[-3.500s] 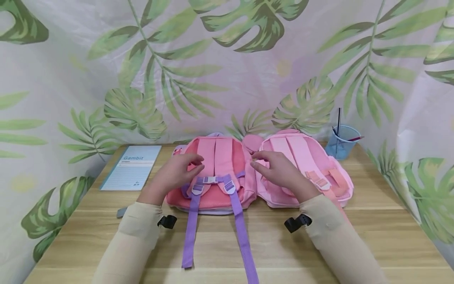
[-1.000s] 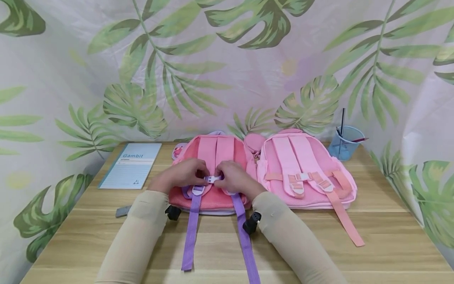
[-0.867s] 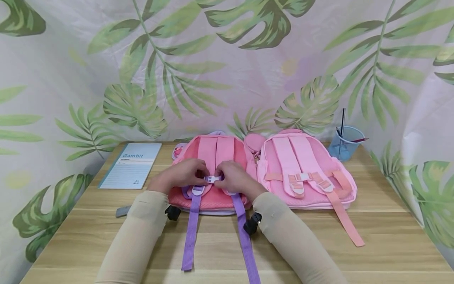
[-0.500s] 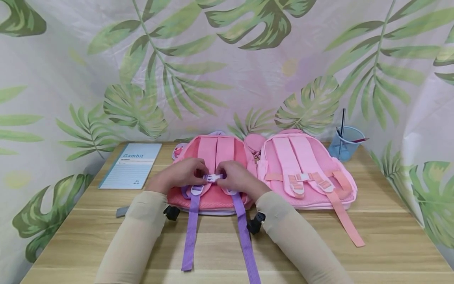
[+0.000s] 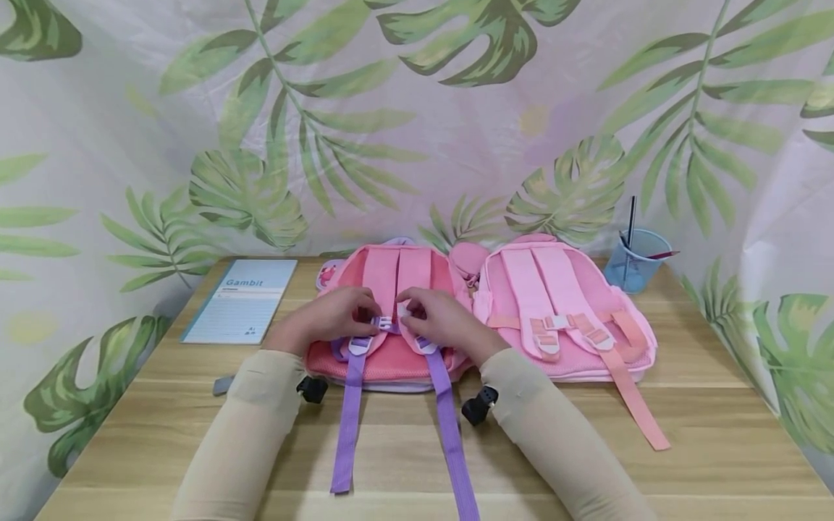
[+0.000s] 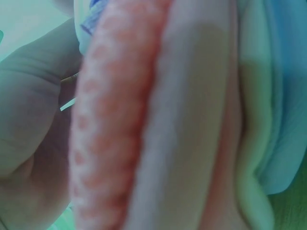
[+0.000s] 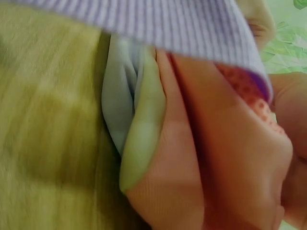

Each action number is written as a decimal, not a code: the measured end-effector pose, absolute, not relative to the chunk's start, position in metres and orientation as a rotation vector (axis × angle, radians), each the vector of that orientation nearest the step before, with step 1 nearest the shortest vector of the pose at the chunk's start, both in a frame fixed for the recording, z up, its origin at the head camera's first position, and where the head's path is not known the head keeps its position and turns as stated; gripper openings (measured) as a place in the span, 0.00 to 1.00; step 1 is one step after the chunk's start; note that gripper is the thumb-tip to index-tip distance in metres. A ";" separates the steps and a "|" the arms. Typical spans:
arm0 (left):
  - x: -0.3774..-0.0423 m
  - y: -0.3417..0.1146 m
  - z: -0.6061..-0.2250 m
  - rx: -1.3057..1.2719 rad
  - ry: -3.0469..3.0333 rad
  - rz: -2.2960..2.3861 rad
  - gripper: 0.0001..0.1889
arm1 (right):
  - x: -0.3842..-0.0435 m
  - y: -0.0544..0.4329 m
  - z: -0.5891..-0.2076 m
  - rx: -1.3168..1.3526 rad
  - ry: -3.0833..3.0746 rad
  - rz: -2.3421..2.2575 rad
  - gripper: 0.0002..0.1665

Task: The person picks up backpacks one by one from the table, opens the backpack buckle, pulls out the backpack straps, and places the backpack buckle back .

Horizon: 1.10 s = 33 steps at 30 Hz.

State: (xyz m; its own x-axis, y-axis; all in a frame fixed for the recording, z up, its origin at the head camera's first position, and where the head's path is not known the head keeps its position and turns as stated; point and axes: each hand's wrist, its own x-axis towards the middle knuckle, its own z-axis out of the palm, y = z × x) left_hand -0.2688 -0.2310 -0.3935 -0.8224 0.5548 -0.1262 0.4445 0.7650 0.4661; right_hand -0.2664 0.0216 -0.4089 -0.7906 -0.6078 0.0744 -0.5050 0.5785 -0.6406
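A coral-pink backpack (image 5: 384,370) lies with its straps up, and both hands work over its middle. My left hand (image 5: 335,317) pinches the strap end with the pronged white buckle half (image 5: 384,323). In my right hand (image 5: 438,317), thumb and fingers pinch the other white buckle half (image 5: 402,310), a small gap away and slightly higher. Two purple webbing straps (image 5: 449,434) trail toward the front. In the left wrist view the backpack's mesh edge (image 6: 110,124) hides part of the hand; in the right wrist view a purple strap (image 7: 158,24) crosses the top.
To the right lies a light pink backpack (image 5: 586,362), its chest buckle (image 5: 557,323) fastened. A blue pen cup (image 5: 635,269) stands behind it. At the left are a notebook (image 5: 241,304) and a small grey object (image 5: 223,385), partly behind the left sleeve.
Both hands came in from above the backpacks to the coral-pink one's chest buckle. The buckle, joined a second ago, has come apart, and the right hand has moved slightly right with its half.
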 end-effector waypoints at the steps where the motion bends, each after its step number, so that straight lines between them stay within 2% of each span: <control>1: -0.269 -0.231 -0.393 0.779 2.705 0.619 0.10 | -0.267 0.023 -0.409 -0.948 2.652 -1.003 0.21; 18: -0.267 -0.230 -0.388 0.774 2.699 0.625 0.11 | -0.271 0.036 -0.412 -1.130 2.783 -0.760 0.13; 33: -0.263 -0.231 -0.386 0.807 2.722 0.623 0.10 | -0.268 0.033 -0.408 -1.074 2.781 -0.668 0.19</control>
